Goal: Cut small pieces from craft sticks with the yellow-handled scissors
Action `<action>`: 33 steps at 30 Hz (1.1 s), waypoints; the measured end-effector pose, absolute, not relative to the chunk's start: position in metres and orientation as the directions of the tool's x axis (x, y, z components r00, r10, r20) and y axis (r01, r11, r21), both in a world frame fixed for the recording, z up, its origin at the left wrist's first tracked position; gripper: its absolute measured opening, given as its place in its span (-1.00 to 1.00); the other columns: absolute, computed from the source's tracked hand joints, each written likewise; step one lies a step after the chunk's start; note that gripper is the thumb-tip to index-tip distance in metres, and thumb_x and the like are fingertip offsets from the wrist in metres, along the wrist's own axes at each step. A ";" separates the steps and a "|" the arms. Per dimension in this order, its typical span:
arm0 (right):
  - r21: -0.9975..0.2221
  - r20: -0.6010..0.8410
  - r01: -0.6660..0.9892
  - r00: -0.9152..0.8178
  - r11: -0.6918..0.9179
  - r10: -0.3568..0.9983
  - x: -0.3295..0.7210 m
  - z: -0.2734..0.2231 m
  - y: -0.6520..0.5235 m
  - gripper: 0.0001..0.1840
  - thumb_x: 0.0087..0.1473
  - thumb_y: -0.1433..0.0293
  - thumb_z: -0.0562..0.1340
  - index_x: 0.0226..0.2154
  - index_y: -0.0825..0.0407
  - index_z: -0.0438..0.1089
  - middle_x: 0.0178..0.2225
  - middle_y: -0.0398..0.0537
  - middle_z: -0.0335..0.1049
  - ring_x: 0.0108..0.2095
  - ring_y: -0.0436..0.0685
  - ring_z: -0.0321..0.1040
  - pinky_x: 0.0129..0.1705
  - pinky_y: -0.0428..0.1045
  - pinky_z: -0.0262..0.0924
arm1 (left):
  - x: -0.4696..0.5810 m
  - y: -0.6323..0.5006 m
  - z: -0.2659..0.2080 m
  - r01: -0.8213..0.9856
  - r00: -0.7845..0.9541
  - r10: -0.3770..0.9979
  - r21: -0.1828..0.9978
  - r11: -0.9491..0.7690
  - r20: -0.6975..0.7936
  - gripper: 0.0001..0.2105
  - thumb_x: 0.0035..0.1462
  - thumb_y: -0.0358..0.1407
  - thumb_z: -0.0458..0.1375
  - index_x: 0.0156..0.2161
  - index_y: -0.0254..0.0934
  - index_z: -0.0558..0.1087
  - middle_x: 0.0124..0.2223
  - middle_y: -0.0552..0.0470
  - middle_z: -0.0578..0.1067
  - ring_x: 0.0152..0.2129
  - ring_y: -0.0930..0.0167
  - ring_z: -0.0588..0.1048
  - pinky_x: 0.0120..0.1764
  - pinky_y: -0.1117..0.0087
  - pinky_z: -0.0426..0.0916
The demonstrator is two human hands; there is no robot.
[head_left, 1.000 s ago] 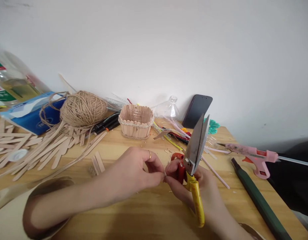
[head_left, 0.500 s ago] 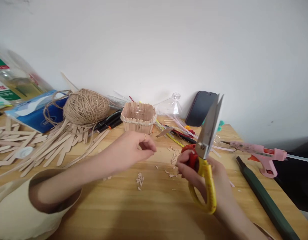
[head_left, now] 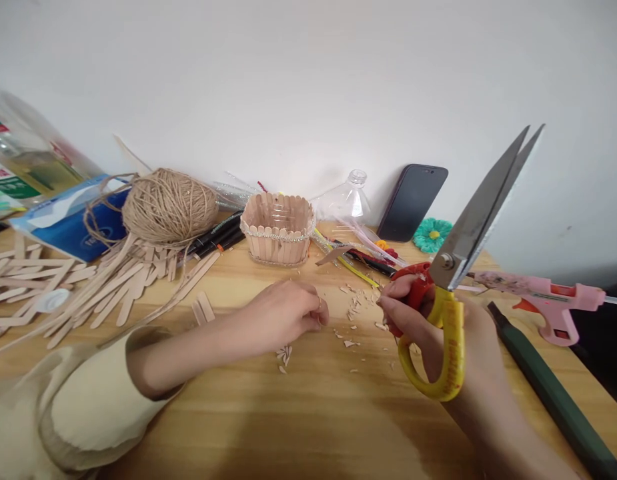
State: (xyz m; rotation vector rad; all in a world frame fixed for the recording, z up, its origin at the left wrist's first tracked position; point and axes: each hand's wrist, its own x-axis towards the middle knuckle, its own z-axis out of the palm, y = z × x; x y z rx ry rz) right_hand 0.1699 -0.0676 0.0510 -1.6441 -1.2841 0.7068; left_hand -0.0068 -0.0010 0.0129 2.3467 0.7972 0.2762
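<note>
My right hand [head_left: 458, 340] grips a pair of scissors [head_left: 471, 227] with red and yellow handles. Their blades point up and to the right, tips slightly apart. My left hand [head_left: 288, 313] is low over the table with its fingers curled together; whatever they may pinch is hidden. Beside those fingers lies a small pile of wood chips [head_left: 284, 357], and more wood scraps [head_left: 355, 303] are scattered between my hands. Behind the left hand stands a small basket [head_left: 278, 243] made of craft sticks, with silver trim around it.
Craft sticks [head_left: 128, 287] and a ball of twine [head_left: 171, 207] lie at left, by a blue tissue pack [head_left: 83, 227]. At the back are a cut bottle top [head_left: 351, 200] and a phone [head_left: 413, 200]. A pink glue gun [head_left: 553, 300] and a dark green bar [head_left: 553, 393] lie right.
My left hand has come down and slightly right, its fingers curling in. The scissors in my right hand have moved right and tilted rightward. A teal flower now shows fully.
</note>
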 end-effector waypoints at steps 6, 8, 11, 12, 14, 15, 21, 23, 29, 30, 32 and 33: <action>-0.925 0.063 0.375 0.324 -0.067 0.944 0.166 0.053 -0.068 -0.89 -0.15 0.36 0.23 -0.56 -0.01 0.26 -0.67 -0.24 0.17 -0.63 -0.03 0.11 -0.60 -0.13 0.10 | -0.004 -0.003 0.008 0.511 0.805 0.592 0.554 -0.657 -0.040 -0.84 0.05 -0.45 0.04 -0.35 -0.28 0.48 -0.35 0.01 0.50 -0.35 0.36 0.44 -0.27 0.39 0.26; -0.921 0.070 0.385 0.323 -0.063 0.944 0.166 0.053 -0.068 -0.89 -0.16 0.35 0.24 -0.57 -0.01 0.27 -0.67 -0.23 0.17 -0.64 -0.02 0.11 -0.61 -0.12 0.09 | -0.003 -0.004 0.008 0.518 0.798 0.601 0.545 -0.659 -0.032 -0.85 0.06 -0.44 0.03 -0.34 -0.29 0.46 -0.33 0.00 0.49 -0.33 0.35 0.43 -0.25 0.38 0.26; -0.911 0.088 0.410 0.318 -0.053 0.944 0.167 0.051 -0.067 -0.88 -0.17 0.34 0.25 -0.58 -0.01 0.27 -0.64 -0.21 0.20 -0.63 -0.02 0.10 -0.61 -0.11 0.09 | -0.006 -0.003 0.014 0.512 0.782 0.623 0.586 -0.629 -0.015 -0.85 0.08 -0.44 0.02 -0.33 -0.31 0.44 -0.32 -0.02 0.49 -0.32 0.36 0.42 -0.25 0.38 0.26; -0.906 0.091 0.420 0.318 -0.054 0.944 0.168 0.051 -0.067 -0.88 -0.17 0.34 0.25 -0.57 -0.01 0.27 -0.64 -0.20 0.20 -0.63 -0.02 0.09 -0.61 -0.11 0.08 | -0.008 -0.003 0.018 0.512 0.771 0.636 0.610 -0.605 -0.017 -0.85 0.08 -0.44 0.02 -0.33 -0.31 0.44 -0.33 -0.01 0.50 -0.34 0.37 0.42 -0.26 0.39 0.26; -0.899 0.092 0.434 0.311 -0.055 0.946 0.169 0.049 -0.066 -0.87 -0.17 0.33 0.26 -0.56 0.00 0.28 -0.63 -0.20 0.21 -0.64 -0.02 0.09 -0.61 -0.11 0.08 | -0.015 -0.004 0.025 0.526 0.741 0.670 0.660 -0.536 -0.046 -0.86 0.08 -0.43 0.03 -0.32 -0.30 0.45 -0.35 0.01 0.51 -0.37 0.39 0.43 -0.31 0.42 0.26; -0.902 0.084 0.429 0.306 -0.058 0.948 0.169 0.048 -0.066 -0.85 -0.17 0.31 0.26 -0.56 0.00 0.28 -0.63 -0.20 0.21 -0.64 -0.02 0.09 -0.61 -0.11 0.07 | -0.019 -0.006 0.029 0.537 0.724 0.686 0.679 -0.500 -0.067 -0.86 0.07 -0.42 0.04 -0.32 -0.29 0.45 -0.35 0.02 0.51 -0.39 0.40 0.44 -0.33 0.43 0.26; -0.937 -0.009 0.333 0.276 -0.104 0.961 0.165 0.046 -0.066 -0.83 -0.22 0.30 0.30 -0.57 0.01 0.31 -0.61 -0.19 0.25 -0.59 0.00 0.16 -0.59 -0.12 0.08 | -0.044 -0.023 0.033 0.593 0.720 0.669 0.666 -0.452 -0.187 -0.82 0.05 -0.48 0.05 -0.34 -0.29 0.50 -0.34 0.02 0.54 -0.37 0.42 0.46 -0.28 0.46 0.27; -0.938 -0.014 0.329 0.264 -0.104 0.964 0.163 0.045 -0.066 -0.85 -0.22 0.33 0.29 -0.58 0.00 0.30 -0.61 -0.21 0.25 -0.58 -0.01 0.17 -0.57 -0.13 0.09 | -0.049 -0.026 0.030 0.598 0.721 0.661 0.670 -0.440 -0.209 -0.82 0.07 -0.47 0.06 -0.32 -0.29 0.51 -0.33 0.00 0.55 -0.36 0.41 0.48 -0.26 0.46 0.27; -0.940 -0.013 0.324 0.278 -0.107 0.960 0.161 0.043 -0.065 -0.85 -0.23 0.35 0.30 -0.59 0.00 0.29 -0.62 -0.22 0.24 -0.59 0.00 0.16 -0.56 -0.12 0.09 | -0.057 -0.019 0.028 0.554 0.670 0.724 0.759 -0.342 -0.163 -0.82 0.07 -0.46 0.05 -0.28 -0.33 0.51 -0.28 -0.01 0.57 -0.35 0.46 0.49 -0.26 0.50 0.30; -0.940 -0.019 0.322 0.290 -0.116 0.957 0.161 0.043 -0.065 -0.85 -0.23 0.34 0.30 -0.59 0.00 0.30 -0.61 -0.21 0.25 -0.58 0.00 0.16 -0.56 -0.11 0.08 | -0.058 -0.018 0.028 0.556 0.650 0.742 0.767 -0.319 -0.163 -0.82 0.06 -0.46 0.05 -0.29 -0.34 0.50 -0.29 -0.01 0.57 -0.36 0.46 0.49 -0.27 0.50 0.31; -0.933 -0.029 0.332 0.313 -0.138 0.949 0.163 0.042 -0.064 -0.83 -0.22 0.31 0.30 -0.58 0.00 0.30 -0.59 -0.20 0.26 -0.57 0.00 0.16 -0.55 -0.10 0.06 | -0.061 -0.015 0.029 0.569 0.614 0.772 0.770 -0.287 -0.166 -0.84 0.05 -0.45 0.07 -0.30 -0.35 0.50 -0.30 -0.02 0.56 -0.37 0.45 0.49 -0.27 0.49 0.32; -0.927 -0.029 0.345 0.320 -0.145 0.947 0.164 0.042 -0.064 -0.82 -0.23 0.29 0.31 -0.58 0.00 0.31 -0.59 -0.21 0.26 -0.57 0.00 0.15 -0.55 -0.11 0.06 | -0.062 -0.014 0.029 0.577 0.600 0.782 0.768 -0.277 -0.168 -0.85 0.05 -0.44 0.08 -0.31 -0.35 0.50 -0.30 -0.01 0.56 -0.37 0.45 0.49 -0.27 0.49 0.32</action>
